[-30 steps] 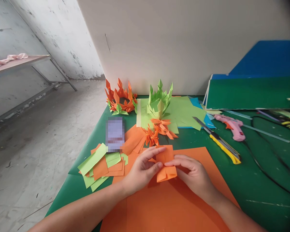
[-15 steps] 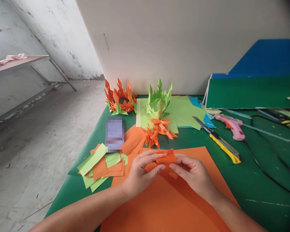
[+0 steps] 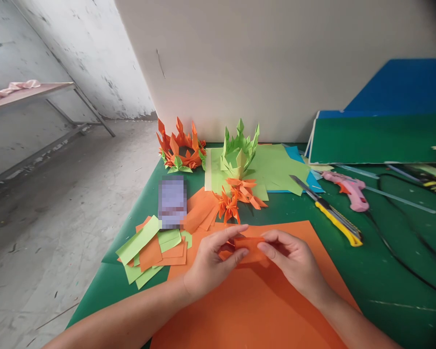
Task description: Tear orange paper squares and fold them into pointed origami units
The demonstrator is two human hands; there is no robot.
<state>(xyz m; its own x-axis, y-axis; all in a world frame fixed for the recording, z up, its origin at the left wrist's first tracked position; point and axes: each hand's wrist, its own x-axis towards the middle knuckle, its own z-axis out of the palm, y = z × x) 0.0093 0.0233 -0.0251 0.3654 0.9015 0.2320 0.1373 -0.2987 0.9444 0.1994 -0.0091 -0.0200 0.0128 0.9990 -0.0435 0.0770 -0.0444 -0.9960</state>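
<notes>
A small folded piece of orange paper (image 3: pixel 251 248) is held between my two hands, above a large orange sheet (image 3: pixel 261 310). My left hand (image 3: pixel 218 254) pinches its left end with the thumb in front, the index finger reaching over the top edge. At the other end, my right hand (image 3: pixel 292 257) grips it between thumb and fingers. Just beyond my hands lie folded orange paper flowers (image 3: pixel 236 198). A green paper crown (image 3: pixel 240 150) stands behind them, and an orange paper crown (image 3: pixel 181 145) with green leaves stands farther left.
Loose green and orange paper pieces (image 3: pixel 150 252) lie at left, near a blurred purple rectangular object (image 3: pixel 172 201). At right are a yellow utility knife (image 3: pixel 337 223) with its blade out, a pink glue gun (image 3: pixel 349 189) and its black cord (image 3: pixel 396 257). A green board (image 3: pixel 378 138) leans behind.
The orange paper has turned in my fingers: two upright flaps showed before, and now one flatter face is toward me. My left index finger has lifted slightly.
</notes>
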